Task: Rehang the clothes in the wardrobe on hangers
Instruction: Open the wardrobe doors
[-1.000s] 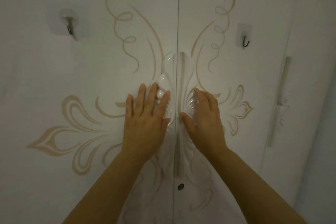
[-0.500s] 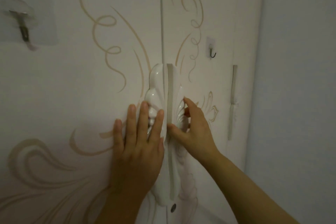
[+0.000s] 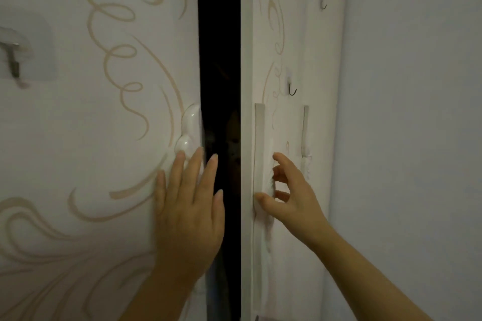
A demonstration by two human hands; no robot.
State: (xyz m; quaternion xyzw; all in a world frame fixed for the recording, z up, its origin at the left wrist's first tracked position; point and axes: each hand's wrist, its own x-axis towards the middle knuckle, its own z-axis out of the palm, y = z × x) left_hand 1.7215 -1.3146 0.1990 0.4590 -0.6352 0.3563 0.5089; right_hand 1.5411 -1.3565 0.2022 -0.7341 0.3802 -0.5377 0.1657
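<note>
White left door (image 3: 104, 138) and right door (image 3: 284, 34) stand apart. Left hand (image 3: 190, 216) lies flat on left door, fingers straight; right hand (image 3: 294, 198) grips raised handle (image 3: 259, 148).

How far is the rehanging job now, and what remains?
Done: the left door and right door stand slightly apart, a dark gap between them. In hand: the right hand pinches the right door's handle, while the left hand lies flat on the left door. Left: opening both doors fully and all the rehanging; no clothes or hangers can be made out in the darkness.
</note>
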